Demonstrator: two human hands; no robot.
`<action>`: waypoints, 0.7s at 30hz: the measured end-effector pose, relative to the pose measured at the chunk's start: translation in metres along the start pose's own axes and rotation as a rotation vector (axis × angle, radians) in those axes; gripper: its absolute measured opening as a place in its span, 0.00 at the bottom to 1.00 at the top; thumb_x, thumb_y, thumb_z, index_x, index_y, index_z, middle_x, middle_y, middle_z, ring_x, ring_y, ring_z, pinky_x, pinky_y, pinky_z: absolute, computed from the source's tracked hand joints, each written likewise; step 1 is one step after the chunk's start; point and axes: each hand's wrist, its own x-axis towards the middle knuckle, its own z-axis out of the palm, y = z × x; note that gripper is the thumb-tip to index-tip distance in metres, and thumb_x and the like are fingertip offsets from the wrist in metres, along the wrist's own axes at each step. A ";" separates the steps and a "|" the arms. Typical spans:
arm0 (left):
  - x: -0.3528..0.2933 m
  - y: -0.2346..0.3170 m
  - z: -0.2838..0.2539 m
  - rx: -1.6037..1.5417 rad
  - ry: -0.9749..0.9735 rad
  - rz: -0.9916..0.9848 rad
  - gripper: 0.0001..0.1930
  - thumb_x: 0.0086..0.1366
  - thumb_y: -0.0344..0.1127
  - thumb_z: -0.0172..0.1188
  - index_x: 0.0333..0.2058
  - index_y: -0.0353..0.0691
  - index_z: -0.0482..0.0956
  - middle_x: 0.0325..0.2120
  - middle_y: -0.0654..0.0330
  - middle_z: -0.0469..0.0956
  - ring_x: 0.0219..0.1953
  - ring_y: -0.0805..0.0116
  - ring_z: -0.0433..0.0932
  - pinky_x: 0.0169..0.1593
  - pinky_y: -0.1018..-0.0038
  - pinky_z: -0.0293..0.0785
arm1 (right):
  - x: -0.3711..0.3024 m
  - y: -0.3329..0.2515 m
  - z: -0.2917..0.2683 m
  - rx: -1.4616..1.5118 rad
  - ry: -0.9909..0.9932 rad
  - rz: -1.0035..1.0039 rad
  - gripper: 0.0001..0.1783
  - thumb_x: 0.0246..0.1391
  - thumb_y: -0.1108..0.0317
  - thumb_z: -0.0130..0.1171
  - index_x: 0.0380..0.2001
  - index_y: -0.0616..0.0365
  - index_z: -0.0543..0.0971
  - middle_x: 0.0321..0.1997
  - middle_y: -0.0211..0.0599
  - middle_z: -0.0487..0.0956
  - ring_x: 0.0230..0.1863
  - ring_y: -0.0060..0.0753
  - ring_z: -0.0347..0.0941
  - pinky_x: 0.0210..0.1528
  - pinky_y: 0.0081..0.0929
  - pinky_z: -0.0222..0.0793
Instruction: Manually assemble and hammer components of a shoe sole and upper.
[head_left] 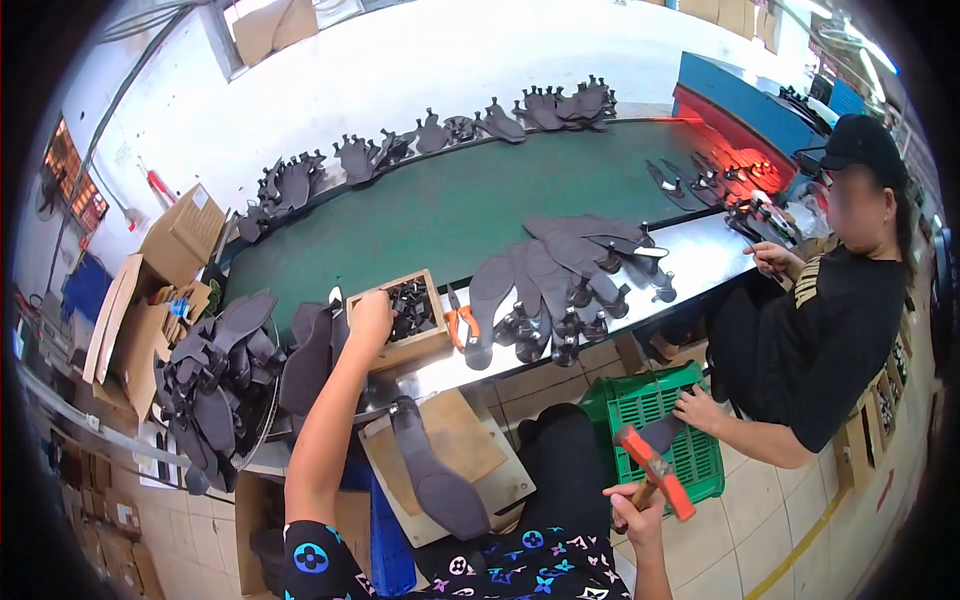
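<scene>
Green worktop (450, 205) far; left grip (372, 315) over left end of wooden box (415, 349) of black parts (410, 308), cannot tell openness or hold; right grip (638, 515) closed round hammer (655, 472); dark sole (445, 485) near, on board (512, 482).

Red-headed hammer (655, 472), charcoal sole (437, 478), green belt (400, 220) (1 crate (709, 472) is green too).

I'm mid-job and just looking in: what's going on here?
The person's right grip holds a red-headed, wooden-handled hammer, off the dark grey heeled shoe sole that lies on a pale flat board. The left grip is at an open wooden box of small black parts, its fingertips hidden. On the right, a black-clad co-worker has one hand at a dark flat piece by a green plastic crate.
</scene>
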 end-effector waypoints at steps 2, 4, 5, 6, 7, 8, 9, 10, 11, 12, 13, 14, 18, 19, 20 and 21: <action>0.003 0.011 -0.004 -0.084 0.017 0.041 0.08 0.49 0.33 0.69 0.24 0.35 0.84 0.25 0.44 0.81 0.33 0.48 0.83 0.40 0.59 0.78 | 0.003 0.026 -0.023 -0.132 -0.028 -0.066 0.09 0.54 0.73 0.63 0.37 0.65 0.83 0.14 0.22 0.69 0.15 0.13 0.61 0.18 0.17 0.54; -0.004 0.003 -0.010 -0.249 0.102 0.069 0.07 0.47 0.32 0.65 0.24 0.33 0.84 0.20 0.44 0.79 0.26 0.50 0.82 0.35 0.61 0.78 | 0.008 0.031 -0.036 -0.287 -0.139 -0.089 0.10 0.51 0.73 0.64 0.37 0.66 0.85 0.16 0.22 0.70 0.16 0.13 0.59 0.19 0.16 0.51; -0.007 -0.014 -0.012 -0.293 0.096 0.062 0.09 0.48 0.32 0.65 0.25 0.31 0.83 0.20 0.43 0.80 0.25 0.51 0.82 0.33 0.62 0.77 | 0.013 0.004 -0.009 -0.160 -0.132 -0.056 0.17 0.53 0.73 0.63 0.46 0.68 0.82 0.16 0.24 0.71 0.15 0.13 0.60 0.17 0.15 0.52; -0.006 -0.007 -0.016 -0.358 0.114 0.046 0.09 0.49 0.32 0.65 0.25 0.31 0.83 0.19 0.44 0.79 0.24 0.51 0.81 0.33 0.62 0.77 | 0.019 0.004 -0.003 -0.143 -0.079 -0.061 0.20 0.55 0.72 0.62 0.51 0.68 0.78 0.16 0.24 0.71 0.14 0.12 0.60 0.16 0.15 0.52; -0.010 0.002 -0.023 -0.382 0.152 0.020 0.09 0.50 0.33 0.64 0.26 0.31 0.82 0.20 0.45 0.79 0.25 0.53 0.81 0.34 0.63 0.77 | 0.022 0.009 0.001 -0.128 -0.034 -0.063 0.24 0.57 0.71 0.60 0.57 0.68 0.74 0.16 0.25 0.71 0.14 0.12 0.60 0.14 0.15 0.53; -0.015 0.006 -0.034 -0.439 0.209 0.054 0.10 0.53 0.34 0.64 0.28 0.31 0.80 0.22 0.46 0.80 0.26 0.54 0.81 0.35 0.64 0.76 | 0.027 0.006 0.007 -0.137 -0.072 -0.029 0.24 0.57 0.71 0.60 0.57 0.68 0.74 0.16 0.25 0.71 0.14 0.12 0.60 0.14 0.15 0.53; -0.022 0.019 -0.051 -0.487 0.192 0.029 0.09 0.54 0.32 0.64 0.30 0.30 0.80 0.25 0.44 0.80 0.30 0.49 0.82 0.38 0.63 0.76 | 0.031 0.003 0.012 -0.116 -0.119 0.036 0.24 0.61 0.69 0.58 0.58 0.69 0.72 0.15 0.26 0.71 0.12 0.13 0.59 0.13 0.15 0.53; -0.032 0.025 -0.067 -0.516 0.198 -0.022 0.09 0.55 0.31 0.63 0.31 0.30 0.80 0.26 0.44 0.81 0.31 0.50 0.82 0.38 0.63 0.77 | 0.032 0.003 0.020 -0.088 -0.175 0.096 0.24 0.64 0.66 0.56 0.60 0.69 0.70 0.14 0.27 0.71 0.10 0.13 0.58 0.12 0.15 0.53; -0.043 0.021 -0.078 -0.580 0.237 -0.018 0.10 0.55 0.32 0.64 0.31 0.29 0.79 0.26 0.45 0.81 0.30 0.54 0.83 0.37 0.65 0.77 | 0.037 0.006 0.029 -0.090 -0.217 0.112 0.24 0.64 0.66 0.56 0.60 0.69 0.70 0.14 0.27 0.71 0.10 0.13 0.58 0.12 0.15 0.53; -0.056 0.019 -0.086 -0.673 0.237 -0.048 0.09 0.56 0.32 0.64 0.31 0.30 0.79 0.24 0.48 0.81 0.29 0.60 0.83 0.36 0.68 0.76 | 0.042 0.009 0.037 -0.037 -0.254 0.074 0.24 0.64 0.65 0.58 0.58 0.69 0.72 0.17 0.29 0.73 0.11 0.13 0.59 0.13 0.14 0.54; -0.068 0.025 -0.088 -0.783 0.232 -0.065 0.09 0.57 0.31 0.65 0.31 0.30 0.79 0.23 0.51 0.81 0.29 0.65 0.83 0.35 0.71 0.76 | 0.047 0.010 0.041 0.010 -0.270 0.033 0.23 0.63 0.65 0.60 0.57 0.68 0.74 0.20 0.31 0.75 0.12 0.13 0.61 0.14 0.13 0.55; -0.087 0.035 -0.092 -0.910 0.191 -0.125 0.07 0.60 0.31 0.64 0.33 0.32 0.79 0.23 0.58 0.80 0.28 0.72 0.81 0.33 0.76 0.75 | 0.051 -0.001 0.055 -0.013 -0.266 0.010 0.23 0.62 0.61 0.62 0.53 0.69 0.76 0.22 0.36 0.78 0.12 0.14 0.62 0.14 0.14 0.56; -0.205 0.107 -0.114 -1.440 -0.097 -0.272 0.07 0.62 0.28 0.66 0.38 0.36 0.81 0.34 0.67 0.80 0.34 0.81 0.77 0.37 0.81 0.75 | 0.065 -0.017 0.101 0.022 -0.331 -0.202 0.24 0.62 0.55 0.62 0.49 0.68 0.78 0.26 0.43 0.79 0.12 0.16 0.63 0.14 0.14 0.55; -0.236 0.118 -0.115 -1.509 -0.109 -0.207 0.08 0.63 0.29 0.66 0.40 0.35 0.82 0.33 0.65 0.81 0.34 0.81 0.78 0.37 0.81 0.75 | 0.062 -0.020 0.112 0.016 -0.338 -0.195 0.24 0.62 0.55 0.62 0.49 0.68 0.78 0.26 0.43 0.79 0.12 0.16 0.63 0.14 0.14 0.55; -0.261 0.126 -0.114 -1.521 -0.181 -0.190 0.09 0.63 0.27 0.66 0.41 0.34 0.82 0.34 0.64 0.81 0.34 0.81 0.78 0.37 0.81 0.76 | 0.062 -0.021 0.120 0.047 -0.392 -0.175 0.22 0.60 0.58 0.65 0.46 0.68 0.79 0.29 0.44 0.81 0.14 0.16 0.65 0.16 0.15 0.58; -0.279 0.136 -0.111 -1.557 -0.237 -0.215 0.10 0.62 0.26 0.66 0.42 0.33 0.82 0.34 0.62 0.82 0.34 0.81 0.78 0.36 0.81 0.75 | 0.062 -0.022 0.126 0.076 -0.445 -0.154 0.19 0.57 0.61 0.68 0.43 0.67 0.81 0.32 0.46 0.82 0.17 0.17 0.67 0.17 0.15 0.62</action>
